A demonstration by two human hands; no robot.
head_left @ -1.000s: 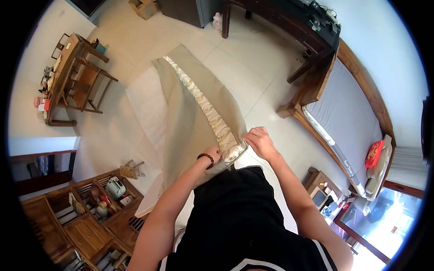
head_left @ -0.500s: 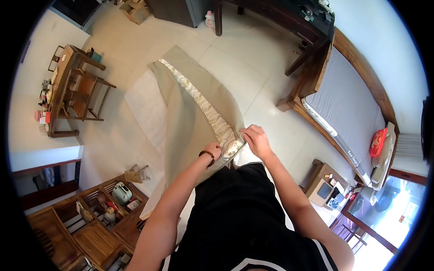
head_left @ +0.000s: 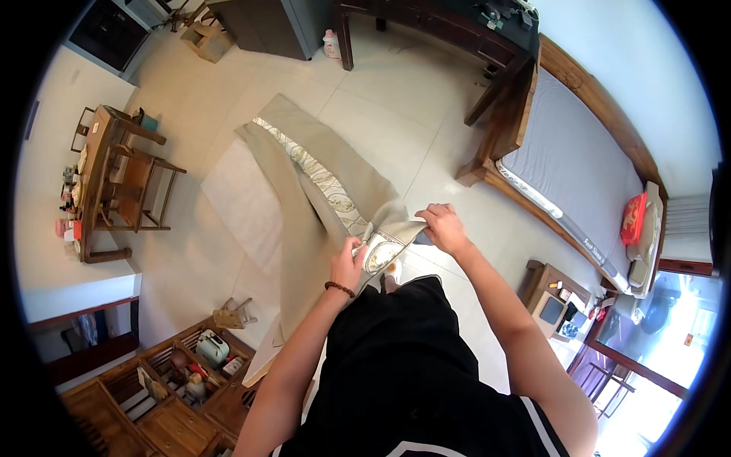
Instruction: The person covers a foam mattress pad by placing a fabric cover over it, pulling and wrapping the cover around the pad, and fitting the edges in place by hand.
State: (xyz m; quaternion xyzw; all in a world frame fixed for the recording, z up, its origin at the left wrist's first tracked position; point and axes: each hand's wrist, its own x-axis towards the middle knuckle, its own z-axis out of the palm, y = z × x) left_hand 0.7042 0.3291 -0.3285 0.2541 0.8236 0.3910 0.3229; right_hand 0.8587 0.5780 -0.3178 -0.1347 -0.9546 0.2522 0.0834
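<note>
A large beige cloth (head_left: 308,202) stretches over the floor in front of me, folded lengthwise, with a cream and gold patterned band (head_left: 327,183) along its fold. My left hand (head_left: 348,264), a brown bead bracelet (head_left: 339,289) on its wrist, is closed on the cloth's near end, left of the patterned corner (head_left: 383,253). To the right, my right hand (head_left: 447,227) pinches the outer corner of the same end. The cloth is raised and slightly bunched between both hands. Part of my foot shows beneath it.
A wooden daybed (head_left: 487,164) with a grey mattress (head_left: 582,145) stands right. Ahead are a dark table (head_left: 426,30) and a pink-white bottle (head_left: 331,44). A wooden desk and chair (head_left: 137,190) are at left, and a wooden cabinet (head_left: 171,415) at lower left. A small stool (head_left: 233,313) stands nearby.
My right hand has moved slightly right, drawing its corner outward and turning the near end over. My left hand has shifted a little left and down, still gripping the cloth. The view has shifted somewhat.
</note>
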